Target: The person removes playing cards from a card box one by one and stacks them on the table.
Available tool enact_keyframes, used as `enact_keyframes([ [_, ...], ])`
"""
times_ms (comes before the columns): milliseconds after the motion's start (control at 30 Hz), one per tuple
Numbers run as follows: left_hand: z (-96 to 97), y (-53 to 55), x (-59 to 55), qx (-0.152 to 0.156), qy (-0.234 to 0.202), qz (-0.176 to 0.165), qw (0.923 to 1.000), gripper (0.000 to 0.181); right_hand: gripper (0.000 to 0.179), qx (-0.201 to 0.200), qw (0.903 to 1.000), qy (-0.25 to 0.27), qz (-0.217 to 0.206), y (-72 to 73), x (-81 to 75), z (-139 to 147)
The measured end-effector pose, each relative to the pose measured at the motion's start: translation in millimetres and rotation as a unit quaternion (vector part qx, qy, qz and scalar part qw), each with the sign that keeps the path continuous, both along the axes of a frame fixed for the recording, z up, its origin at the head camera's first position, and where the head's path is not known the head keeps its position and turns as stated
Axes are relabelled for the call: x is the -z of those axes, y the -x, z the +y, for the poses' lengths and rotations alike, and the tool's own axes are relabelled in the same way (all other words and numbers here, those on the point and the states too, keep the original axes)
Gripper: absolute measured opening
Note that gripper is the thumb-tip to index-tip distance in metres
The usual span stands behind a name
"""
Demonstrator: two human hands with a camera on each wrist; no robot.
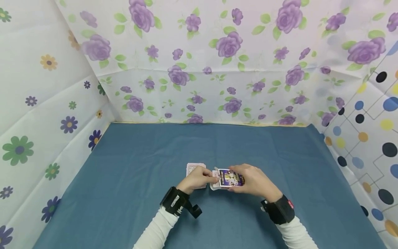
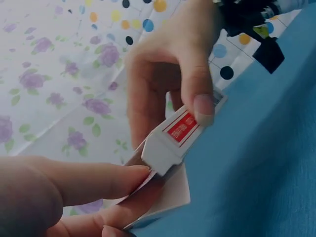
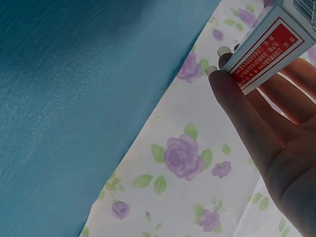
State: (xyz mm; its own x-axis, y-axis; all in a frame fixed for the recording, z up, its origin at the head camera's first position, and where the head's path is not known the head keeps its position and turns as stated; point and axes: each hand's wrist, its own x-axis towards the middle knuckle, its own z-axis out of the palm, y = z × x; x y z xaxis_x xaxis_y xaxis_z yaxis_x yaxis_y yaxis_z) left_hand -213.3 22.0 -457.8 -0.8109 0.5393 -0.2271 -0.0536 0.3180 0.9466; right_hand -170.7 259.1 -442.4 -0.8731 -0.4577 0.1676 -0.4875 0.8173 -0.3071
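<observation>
My right hand grips a playing card box with a purple and yellow picture face, thumb on one side and fingers on the other. A red label with white print marks the side of the box in both wrist views. Pink-patterned playing cards stick out of its left end. There my left hand pinches the cards between thumb and finger. In the left wrist view a white flap hangs at the box's open end. A second stack of cards lies on the table, partly hidden under my left hand.
A blue cloth covers the table. Flowered sheeting rises behind it, with a daisy-patterned sheet on the left and a dotted one on the right.
</observation>
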Motion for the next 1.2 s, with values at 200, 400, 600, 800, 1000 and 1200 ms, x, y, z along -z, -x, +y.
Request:
enact_keyframes([
  [200,-5.1,0.9,-1.3,0.006,-0.009,-0.021,0.9997,0.031,0.065,-0.010,0.9999,0.003,-0.001,0.8,1.3,0],
  [400,-6.1,1.9,-1.0,0.030,0.003,-0.006,0.9995,0.028,0.065,-0.012,0.9999,0.003,-0.002,1.1,1.1,0],
  [600,-10.5,3.7,-1.1,0.031,-0.011,-0.017,0.9993,0.024,0.066,-0.008,1.0000,-0.004,-0.002,1.9,0.3,1],
  [800,-26.3,4.2,-0.3,0.040,-0.076,-0.068,0.9939,0.023,0.067,-0.003,1.0000,-0.007,-0.004,2.1,0.1,2],
  [1000,-44.9,4.6,-5.4,0.042,-0.146,-0.126,0.9802,0.030,0.067,0.003,1.0000,-0.008,-0.002,1.2,1.4,3],
  [1200,-57.1,5.0,-5.3,0.025,-0.162,-0.093,0.9821,0.045,0.066,0.005,0.9999,-0.014,-0.001,-0.9,4.9,1],
])
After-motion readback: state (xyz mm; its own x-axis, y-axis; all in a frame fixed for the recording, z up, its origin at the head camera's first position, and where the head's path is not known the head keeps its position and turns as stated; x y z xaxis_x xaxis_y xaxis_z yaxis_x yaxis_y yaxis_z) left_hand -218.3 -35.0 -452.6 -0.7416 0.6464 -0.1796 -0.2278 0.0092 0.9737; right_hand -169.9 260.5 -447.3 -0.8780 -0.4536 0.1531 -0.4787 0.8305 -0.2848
